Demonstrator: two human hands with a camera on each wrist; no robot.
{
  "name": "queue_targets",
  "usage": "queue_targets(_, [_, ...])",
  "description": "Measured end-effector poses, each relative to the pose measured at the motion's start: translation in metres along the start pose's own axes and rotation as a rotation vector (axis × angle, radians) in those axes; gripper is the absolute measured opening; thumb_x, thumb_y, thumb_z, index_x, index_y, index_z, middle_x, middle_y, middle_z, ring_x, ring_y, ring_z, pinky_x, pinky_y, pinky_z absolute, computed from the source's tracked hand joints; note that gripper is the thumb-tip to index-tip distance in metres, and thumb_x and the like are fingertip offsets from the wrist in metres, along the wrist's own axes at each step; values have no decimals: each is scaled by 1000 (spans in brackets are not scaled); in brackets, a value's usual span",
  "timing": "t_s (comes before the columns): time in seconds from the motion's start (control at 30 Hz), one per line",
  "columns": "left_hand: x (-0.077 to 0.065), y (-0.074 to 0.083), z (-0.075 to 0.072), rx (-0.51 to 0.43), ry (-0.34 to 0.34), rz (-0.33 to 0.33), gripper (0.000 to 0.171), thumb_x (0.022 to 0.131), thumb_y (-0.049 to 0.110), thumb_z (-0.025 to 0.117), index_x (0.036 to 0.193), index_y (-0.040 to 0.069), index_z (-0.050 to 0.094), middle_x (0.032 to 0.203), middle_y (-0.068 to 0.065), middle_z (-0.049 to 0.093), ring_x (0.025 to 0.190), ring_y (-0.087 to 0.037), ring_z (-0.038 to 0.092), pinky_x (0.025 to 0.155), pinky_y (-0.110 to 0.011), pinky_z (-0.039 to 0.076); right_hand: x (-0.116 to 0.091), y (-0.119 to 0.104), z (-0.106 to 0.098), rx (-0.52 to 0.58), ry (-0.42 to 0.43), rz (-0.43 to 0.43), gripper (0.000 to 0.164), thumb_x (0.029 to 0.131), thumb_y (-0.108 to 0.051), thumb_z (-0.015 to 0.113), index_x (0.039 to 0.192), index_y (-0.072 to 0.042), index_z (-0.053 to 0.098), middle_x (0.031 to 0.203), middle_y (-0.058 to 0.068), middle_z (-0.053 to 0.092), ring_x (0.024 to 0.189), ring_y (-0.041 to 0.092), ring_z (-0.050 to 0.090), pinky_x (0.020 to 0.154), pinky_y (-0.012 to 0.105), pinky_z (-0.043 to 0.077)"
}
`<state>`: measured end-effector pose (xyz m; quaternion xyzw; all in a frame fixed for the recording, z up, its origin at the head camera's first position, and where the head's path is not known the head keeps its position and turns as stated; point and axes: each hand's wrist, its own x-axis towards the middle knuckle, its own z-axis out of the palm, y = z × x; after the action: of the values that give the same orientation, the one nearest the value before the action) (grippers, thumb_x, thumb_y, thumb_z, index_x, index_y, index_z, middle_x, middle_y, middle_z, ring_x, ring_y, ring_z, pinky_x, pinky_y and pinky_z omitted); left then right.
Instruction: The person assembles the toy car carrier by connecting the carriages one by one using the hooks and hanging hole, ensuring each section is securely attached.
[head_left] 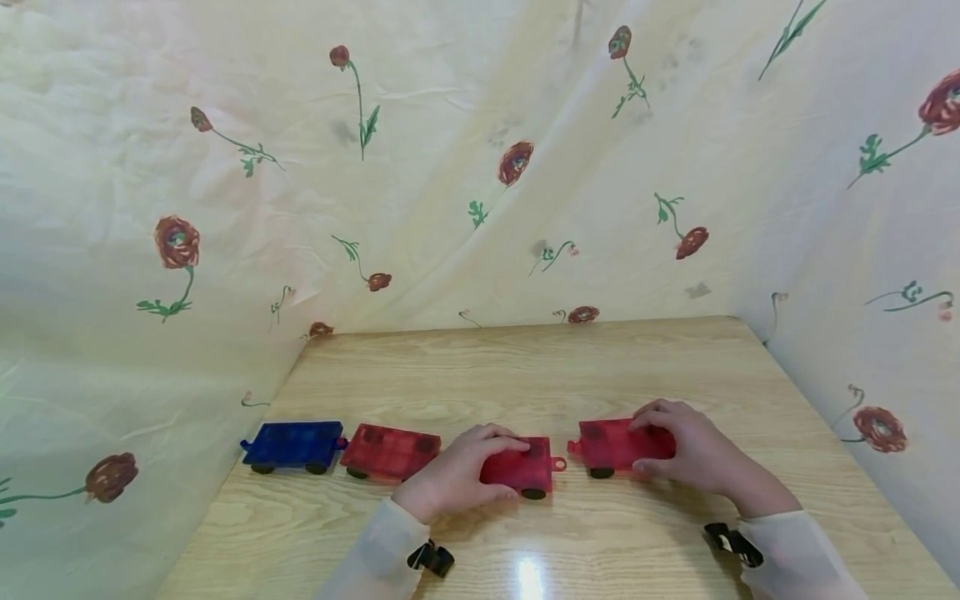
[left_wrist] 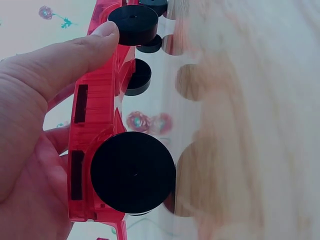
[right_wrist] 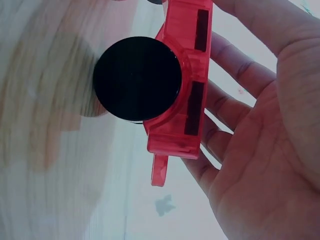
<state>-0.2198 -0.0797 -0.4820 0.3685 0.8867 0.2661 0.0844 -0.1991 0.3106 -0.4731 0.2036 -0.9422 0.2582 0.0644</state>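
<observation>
My left hand [head_left: 453, 475] grips a red translucent toy train car [head_left: 537, 477] from above, with thumb and fingers on its long sides. A ring coupler [head_left: 558, 464] sticks out from the right end of that car. To its right, my right hand [head_left: 693, 450] holds another red train car [head_left: 606, 442] by its right part. That car's hook [head_left: 574, 447] faces the ring across a small gap. In the left wrist view the thumb presses the side of the red car [left_wrist: 92, 130] above its black wheel [left_wrist: 133, 172]. The right wrist view shows fingers around the other car [right_wrist: 182, 95].
On the left of the wooden table [head_left: 525, 367] stand a blue train car [head_left: 294, 443] and a red train car [head_left: 390, 450], joined end to end. The latter is close to my left hand. Flowered cloth [head_left: 435, 167] surrounds the table at the back and sides.
</observation>
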Motion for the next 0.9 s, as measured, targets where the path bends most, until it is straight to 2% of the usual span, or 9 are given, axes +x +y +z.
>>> queue_targets(0.33, [0,0,0,-28,0,-2,67,92,45,80,153,41,51,151,17,44,142,-15,42,112,-42,45,-2,-5,0,-8,-40,-8,44,75,-37,97,112,-27,75,122,-5,65,115,29,58,92,55,52])
queue_targets(0.57, [-1,1,0,-92,9,-13,66,94,44,79,153,41,51,153,17,42,143,-15,41,112,-43,45,-1,-11,0,1,-28,-42,52,74,-39,97,118,-22,76,120,-7,66,111,25,59,89,53,50])
queue_targets(0.77, [1,2,1,-72,19,-20,65,93,45,79,152,41,52,156,16,42,145,-17,40,112,-45,45,0,-16,1,23,-56,-51,55,75,-40,96,122,-20,76,120,-6,65,110,25,59,89,52,51])
queue_targets(0.9, [2,3,3,-63,23,-21,64,93,46,79,152,41,53,156,16,42,145,-17,40,112,-45,45,0,-18,3,13,-68,-29,54,76,-39,96,122,-21,76,120,-7,64,111,24,59,91,53,51])
